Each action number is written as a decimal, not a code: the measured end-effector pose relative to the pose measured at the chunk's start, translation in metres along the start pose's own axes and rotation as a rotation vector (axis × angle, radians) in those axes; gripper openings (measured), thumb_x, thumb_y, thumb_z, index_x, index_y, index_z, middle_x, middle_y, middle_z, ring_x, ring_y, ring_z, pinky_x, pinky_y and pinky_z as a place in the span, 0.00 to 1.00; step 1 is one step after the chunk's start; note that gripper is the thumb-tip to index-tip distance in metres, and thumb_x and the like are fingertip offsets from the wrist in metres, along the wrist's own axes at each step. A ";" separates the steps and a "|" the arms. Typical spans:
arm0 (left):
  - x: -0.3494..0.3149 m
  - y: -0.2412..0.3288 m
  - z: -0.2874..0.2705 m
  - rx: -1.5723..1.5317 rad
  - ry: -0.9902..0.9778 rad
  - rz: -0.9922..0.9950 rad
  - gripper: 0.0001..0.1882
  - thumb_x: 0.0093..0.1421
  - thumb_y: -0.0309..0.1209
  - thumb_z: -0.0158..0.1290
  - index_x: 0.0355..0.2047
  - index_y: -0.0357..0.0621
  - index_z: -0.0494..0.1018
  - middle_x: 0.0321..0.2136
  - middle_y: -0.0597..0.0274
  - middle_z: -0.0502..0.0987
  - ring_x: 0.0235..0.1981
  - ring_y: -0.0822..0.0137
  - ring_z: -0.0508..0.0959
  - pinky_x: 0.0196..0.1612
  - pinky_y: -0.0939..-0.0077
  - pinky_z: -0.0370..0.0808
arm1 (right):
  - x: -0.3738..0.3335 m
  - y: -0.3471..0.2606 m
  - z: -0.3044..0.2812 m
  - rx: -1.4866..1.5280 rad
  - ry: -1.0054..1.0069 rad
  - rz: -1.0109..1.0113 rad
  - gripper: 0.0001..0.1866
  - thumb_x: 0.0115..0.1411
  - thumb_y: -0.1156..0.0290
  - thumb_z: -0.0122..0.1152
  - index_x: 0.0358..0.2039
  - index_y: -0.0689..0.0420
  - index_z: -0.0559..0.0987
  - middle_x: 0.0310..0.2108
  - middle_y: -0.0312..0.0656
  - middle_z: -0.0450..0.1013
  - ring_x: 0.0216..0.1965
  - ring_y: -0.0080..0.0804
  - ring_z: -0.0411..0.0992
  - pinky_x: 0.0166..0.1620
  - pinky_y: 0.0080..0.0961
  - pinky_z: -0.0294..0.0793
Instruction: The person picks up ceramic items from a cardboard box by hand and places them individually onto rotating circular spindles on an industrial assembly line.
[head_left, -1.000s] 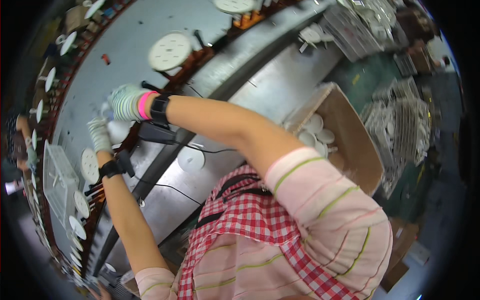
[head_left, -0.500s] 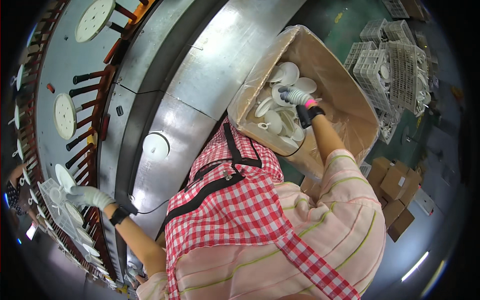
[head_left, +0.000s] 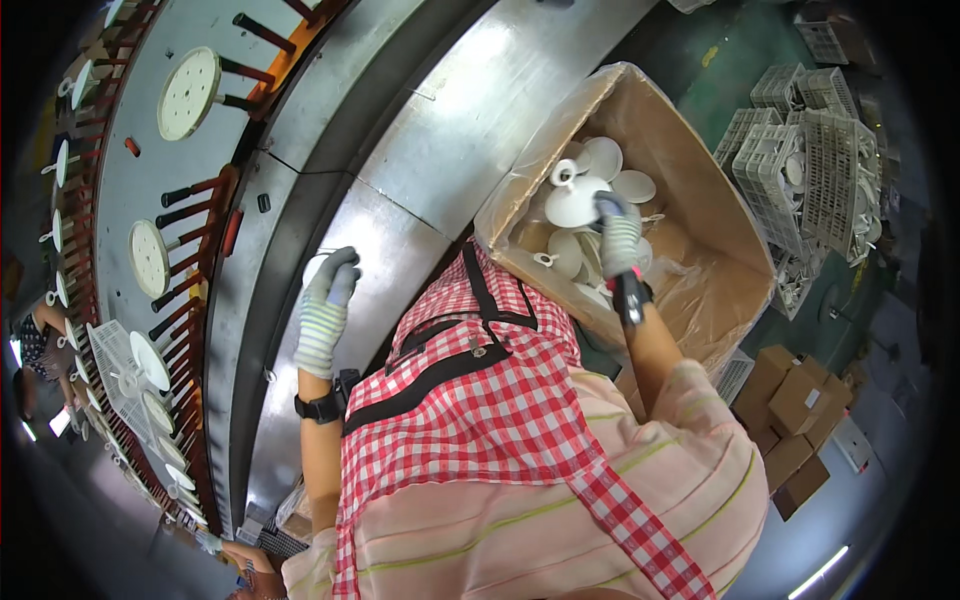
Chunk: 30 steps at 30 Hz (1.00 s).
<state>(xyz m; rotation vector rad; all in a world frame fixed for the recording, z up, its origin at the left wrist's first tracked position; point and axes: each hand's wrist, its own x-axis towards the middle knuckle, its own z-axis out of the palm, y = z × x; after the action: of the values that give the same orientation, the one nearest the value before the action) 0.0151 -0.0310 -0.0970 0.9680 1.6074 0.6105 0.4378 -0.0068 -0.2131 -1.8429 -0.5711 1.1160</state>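
Observation:
My right hand (head_left: 622,240), in a striped knit glove, is inside the cardboard box (head_left: 700,170). It grips the edge of a white disc-shaped part (head_left: 572,203) that carries a small ring. Several similar white discs (head_left: 600,158) lie loose around it in the box. My left hand (head_left: 325,312), also gloved, hovers over the metal bench (head_left: 385,215). Its fingers are bent, with the thumb apart from them, and nothing shows between them. Beneath this hand lies a white disc (head_left: 314,266), mostly hidden by the fingers; contact is unclear.
A line of dark-handled prongs (head_left: 185,215) runs along the left, bearing white discs (head_left: 150,258). A white mesh crate (head_left: 120,375) sits among them. Stacked white crates (head_left: 800,170) and cardboard cartons (head_left: 795,410) stand to the right. Another person's arm (head_left: 245,552) shows at the lower left.
My left hand has swung right, from a disc at the prong line to the disc on the bench. My right hand has taken hold of a ringed disc in the box. The view has shifted slightly.

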 end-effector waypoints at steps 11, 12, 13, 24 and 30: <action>-0.005 0.087 -0.024 -0.637 -0.599 0.204 0.29 0.60 0.48 0.52 0.51 0.35 0.66 0.36 0.62 0.75 0.36 0.75 0.74 0.39 0.81 0.71 | -0.176 -0.157 0.121 0.317 -0.837 -0.052 0.30 0.57 0.69 0.58 0.60 0.58 0.62 0.53 0.37 0.66 0.55 0.29 0.62 0.61 0.27 0.56; -0.024 0.095 -0.048 -0.621 -0.462 0.130 0.26 0.59 0.47 0.52 0.47 0.36 0.69 0.30 0.66 0.76 0.30 0.78 0.74 0.33 0.85 0.71 | -0.200 -0.163 0.139 0.318 -0.949 -0.120 0.33 0.57 0.67 0.58 0.62 0.57 0.59 0.53 0.37 0.66 0.56 0.28 0.62 0.61 0.26 0.55; -0.044 0.100 -0.069 -0.650 -0.378 0.154 0.23 0.60 0.43 0.52 0.46 0.36 0.70 0.27 0.69 0.75 0.26 0.79 0.73 0.29 0.87 0.70 | -0.229 -0.170 0.164 0.371 -1.008 -0.226 0.32 0.58 0.66 0.55 0.61 0.57 0.58 0.51 0.38 0.66 0.54 0.28 0.63 0.59 0.26 0.57; -0.104 0.091 -0.132 -0.391 -0.114 0.591 0.15 0.59 0.32 0.52 0.44 0.38 0.69 0.33 0.64 0.74 0.32 0.77 0.72 0.36 0.82 0.71 | -0.298 -0.205 0.296 0.420 -1.174 0.039 0.30 0.62 0.46 0.46 0.55 0.56 0.66 0.44 0.36 0.69 0.41 0.25 0.69 0.42 0.19 0.70; -0.082 0.123 -0.213 -0.401 0.267 0.552 0.23 0.63 0.44 0.44 0.48 0.37 0.67 0.39 0.57 0.75 0.41 0.67 0.75 0.46 0.74 0.72 | -0.210 -0.290 0.403 -0.144 -0.476 -1.406 0.19 0.58 0.56 0.54 0.47 0.52 0.75 0.45 0.47 0.70 0.47 0.44 0.67 0.51 0.36 0.66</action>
<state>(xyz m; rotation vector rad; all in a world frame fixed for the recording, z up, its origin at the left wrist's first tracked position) -0.1516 -0.0128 0.1009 1.0529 1.3567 1.4340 0.0002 0.1653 0.0503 -0.7931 -1.8486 0.4663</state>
